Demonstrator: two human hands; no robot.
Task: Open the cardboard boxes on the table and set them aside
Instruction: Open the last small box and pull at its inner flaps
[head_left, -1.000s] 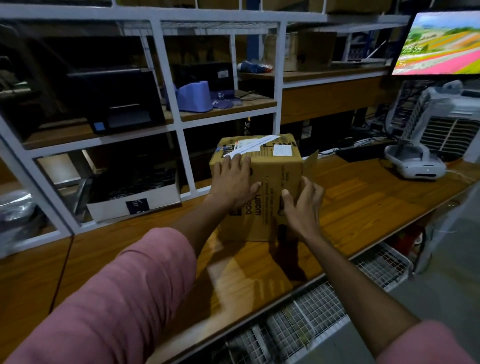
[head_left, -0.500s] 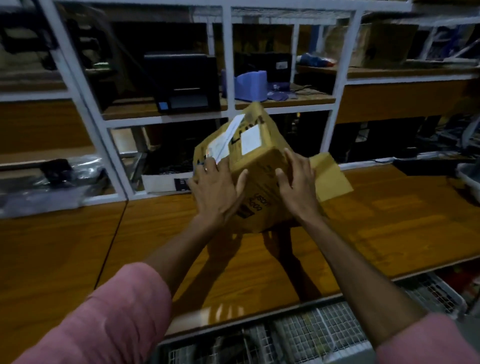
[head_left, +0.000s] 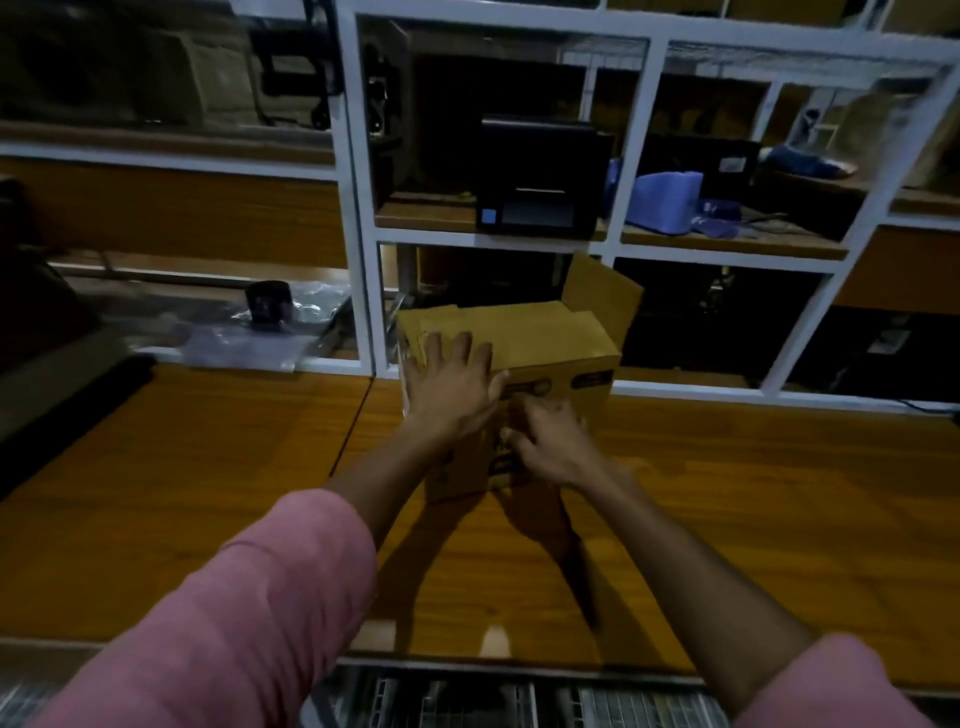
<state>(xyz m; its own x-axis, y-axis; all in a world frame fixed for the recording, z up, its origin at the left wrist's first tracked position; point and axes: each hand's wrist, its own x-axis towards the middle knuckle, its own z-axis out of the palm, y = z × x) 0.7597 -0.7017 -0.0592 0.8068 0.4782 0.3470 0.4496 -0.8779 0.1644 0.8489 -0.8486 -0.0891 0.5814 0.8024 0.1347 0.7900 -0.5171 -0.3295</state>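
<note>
A brown cardboard box (head_left: 545, 338) stands on the wooden table (head_left: 208, 493), close to the white shelf frame. One flap sticks up at its far right corner; the other top flaps lie flat. My left hand (head_left: 452, 389) lies over the near top edge with its fingers spread and straight. My right hand (head_left: 545, 441) is against the box's front face, fingers bent, somewhat blurred; whether it holds anything is unclear.
A white shelf frame (head_left: 358, 249) rises behind the table. On it are a black printer (head_left: 540, 176), a blue object (head_left: 665, 202) and clear plastic bags (head_left: 270, 327). A wire rack (head_left: 467, 701) lies below the table's front edge.
The box was tilted up between both hands, labelled side showing; now it stands on the table further left with a flap raised. The view has swung left.
</note>
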